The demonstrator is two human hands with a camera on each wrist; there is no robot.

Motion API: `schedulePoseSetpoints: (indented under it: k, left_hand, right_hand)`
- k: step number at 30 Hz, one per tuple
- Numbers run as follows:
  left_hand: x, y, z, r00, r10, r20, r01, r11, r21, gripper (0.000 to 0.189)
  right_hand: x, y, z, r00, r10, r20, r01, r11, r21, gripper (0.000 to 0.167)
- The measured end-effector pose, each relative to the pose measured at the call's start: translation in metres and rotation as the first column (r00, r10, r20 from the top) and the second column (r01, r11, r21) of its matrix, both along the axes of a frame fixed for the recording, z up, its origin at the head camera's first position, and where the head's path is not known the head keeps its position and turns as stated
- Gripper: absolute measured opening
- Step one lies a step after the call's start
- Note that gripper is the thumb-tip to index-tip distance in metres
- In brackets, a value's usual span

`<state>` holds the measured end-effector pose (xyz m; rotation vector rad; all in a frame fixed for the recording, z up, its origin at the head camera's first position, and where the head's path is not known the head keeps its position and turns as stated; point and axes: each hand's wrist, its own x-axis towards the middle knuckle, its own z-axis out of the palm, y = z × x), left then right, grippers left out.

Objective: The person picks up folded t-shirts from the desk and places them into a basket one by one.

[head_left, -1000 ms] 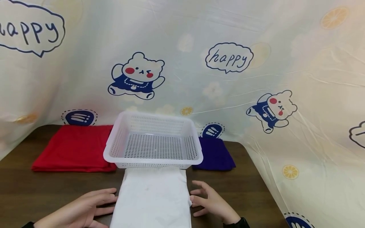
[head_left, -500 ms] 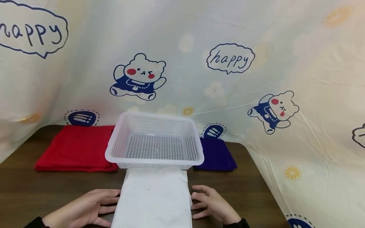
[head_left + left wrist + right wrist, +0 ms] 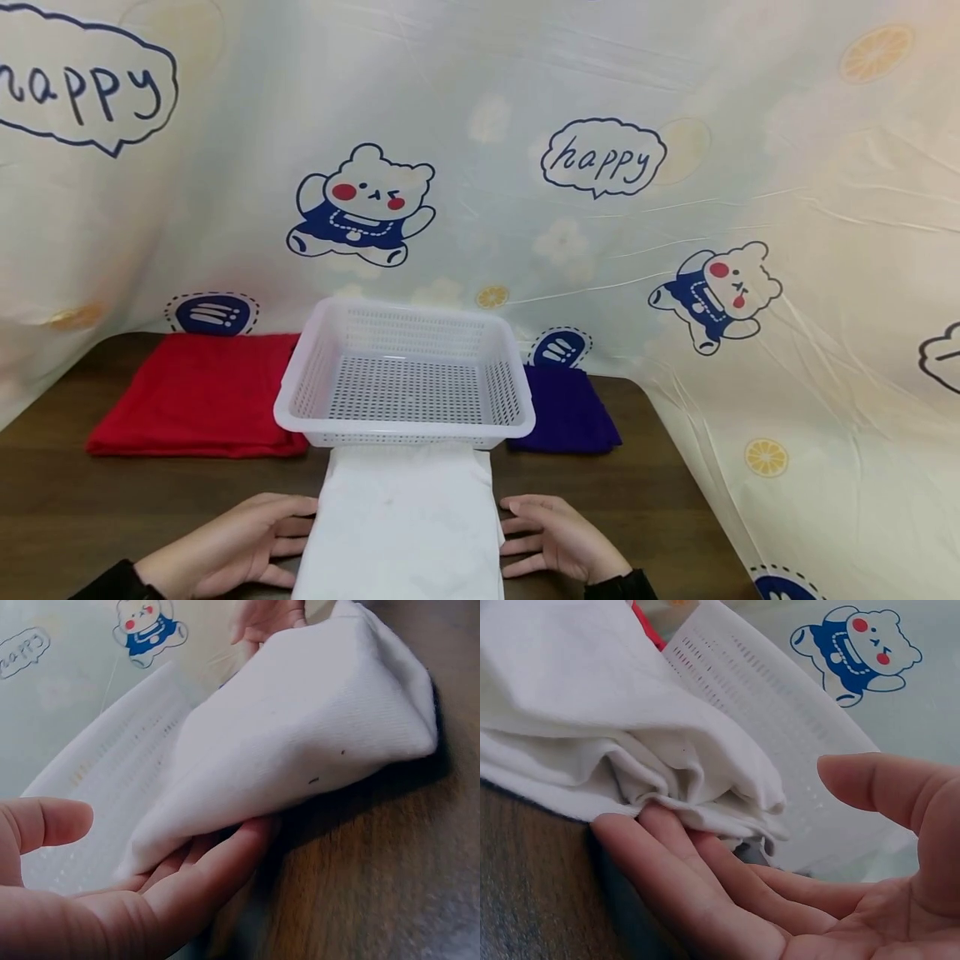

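A folded white cloth (image 3: 405,521) lies on the brown table (image 3: 675,500), just in front of an empty white perforated basket (image 3: 405,427). My left hand (image 3: 288,527) lies flat at the cloth's left edge. In the left wrist view its fingers (image 3: 217,862) are slid under the white cloth (image 3: 300,735), with the thumb free above. My right hand (image 3: 517,527) lies flat at the right edge. In the right wrist view its fingers (image 3: 667,855) reach under the cloth's layered edge (image 3: 592,727), thumb raised. Neither hand grips.
A folded red cloth (image 3: 195,396) lies left of the basket and a folded purple cloth (image 3: 566,408) right of it. A printed plastic sheet (image 3: 750,208) with bears hangs behind and drapes over the table's right side.
Both hands have settled flatter and closer against the white cloth's side edges, the right hand's spread fingers lowering. Cloth and basket have not moved.
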<state>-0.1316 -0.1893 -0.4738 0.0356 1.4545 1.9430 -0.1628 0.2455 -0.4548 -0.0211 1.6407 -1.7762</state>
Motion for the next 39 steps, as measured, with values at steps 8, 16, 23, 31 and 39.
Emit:
schedulePoseSetpoints:
  k: [8, 16, 23, 31, 39]
  left_hand:
    - [-0.003, 0.011, 0.002, 1.0, 0.003, 0.025, -0.002, 0.999, -0.035, 0.052]
    - [-0.005, 0.015, -0.001, 1.0, -0.007, 0.027, 0.007, 1.0, -0.016, 0.05]
    - [-0.005, 0.016, -0.004, 1.0, -0.015, 0.026, 0.015, 1.0, 0.0, 0.05]
    - [-0.008, 0.028, -0.008, 0.999, -0.031, 0.036, 0.03, 0.999, 0.029, 0.049]
    - [-0.015, 0.039, -0.008, 0.997, -0.058, 0.047, 0.052, 0.992, 0.115, 0.058]
  right_hand:
    - [-0.001, -0.013, -0.005, 0.999, 0.025, -0.047, -0.028, 0.998, -0.064, 0.043]
    - [-0.003, -0.019, -0.008, 0.999, 0.005, -0.053, -0.006, 0.999, -0.037, 0.048]
    - [-0.004, -0.021, -0.012, 0.999, 0.001, -0.042, -0.004, 0.998, -0.07, 0.041]
    - [-0.006, -0.023, -0.016, 0.999, 0.048, 0.007, -0.046, 0.985, -0.166, 0.021]
    - [-0.01, -0.03, -0.021, 0.995, 0.084, 0.051, -0.071, 0.973, -0.218, 0.027]
